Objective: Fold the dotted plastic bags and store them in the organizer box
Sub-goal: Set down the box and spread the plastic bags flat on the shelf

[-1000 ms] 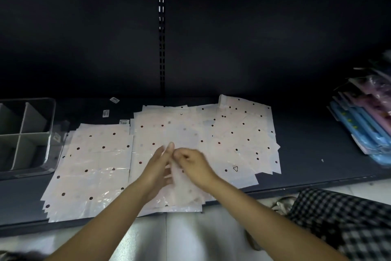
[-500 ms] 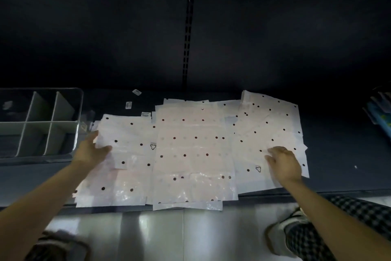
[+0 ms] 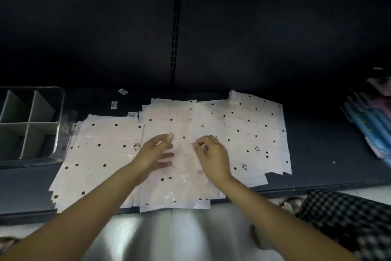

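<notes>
The right hand (image 3: 211, 154) has its fingers curled inward over the middle stack of dotted bags (image 3: 179, 189), and the thumb and first finger seem to close on something thin near the top sheet; the picture is blurred there, so I cannot tell surely if it already pinches the plastic. The left hand (image 3: 157, 152) is spread, with fingers mostly straight, low over the same stack, and it holds nothing that I can see. Its fingertips are smeared by motion, so touching or just above is not clear.

Around the hands, the bags lie in three flat overlapping piles on the dark shelf (image 3: 317, 155): the left pile (image 3: 95, 155), the middle stack, and the right pile (image 3: 256, 129). All of them look unfolded. The organizer box (image 3: 31, 123) stands at the far left of the shelf, just beside the left pile, and the compartments that show appear to have no bags inside.

I judge the step is the beginning of one fold: separating a single bag from the middle stack. The next move needs a sure pinch on only one sheet, because thin plastic sheets cling together, while the flat hand keeps the rest of the stack down
</notes>
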The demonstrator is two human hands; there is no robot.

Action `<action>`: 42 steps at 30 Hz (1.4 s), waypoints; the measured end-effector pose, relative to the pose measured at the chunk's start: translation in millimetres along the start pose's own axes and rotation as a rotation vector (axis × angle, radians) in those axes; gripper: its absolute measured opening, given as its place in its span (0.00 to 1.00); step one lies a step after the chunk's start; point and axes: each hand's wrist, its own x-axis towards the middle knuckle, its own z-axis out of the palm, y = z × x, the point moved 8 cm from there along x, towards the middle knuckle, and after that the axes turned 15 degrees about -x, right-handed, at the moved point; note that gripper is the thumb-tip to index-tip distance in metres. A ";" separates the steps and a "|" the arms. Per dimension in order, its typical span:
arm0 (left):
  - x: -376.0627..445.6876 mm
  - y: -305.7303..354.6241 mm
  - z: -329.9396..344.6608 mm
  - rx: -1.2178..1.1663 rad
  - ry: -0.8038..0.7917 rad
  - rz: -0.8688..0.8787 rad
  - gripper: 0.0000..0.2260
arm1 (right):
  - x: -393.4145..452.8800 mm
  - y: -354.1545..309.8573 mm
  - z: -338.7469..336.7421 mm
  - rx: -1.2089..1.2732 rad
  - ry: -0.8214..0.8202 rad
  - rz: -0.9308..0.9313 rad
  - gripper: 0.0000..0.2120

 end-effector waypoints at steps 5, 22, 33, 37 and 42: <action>10.8 6.8 -23.8 0.170 0.268 0.112 0.18 | -22.4 -45.5 36.4 0.141 -0.259 -0.241 0.09; -11.3 42.9 -178.6 1.019 0.628 0.343 0.35 | 6.6 195.0 -25.8 -0.313 -0.005 0.463 0.10; -9.9 2.7 -23.5 0.559 -0.005 0.317 0.17 | 22.9 52.0 -10.4 -0.005 -0.006 0.102 0.07; -1.5 -18.7 -11.7 -0.034 0.096 -0.041 0.17 | -10.2 -31.3 11.7 -0.121 -0.109 -0.428 0.06; 6.1 -26.8 -44.7 0.211 0.351 0.025 0.20 | -41.1 -48.4 35.5 -0.161 -0.245 -0.690 0.07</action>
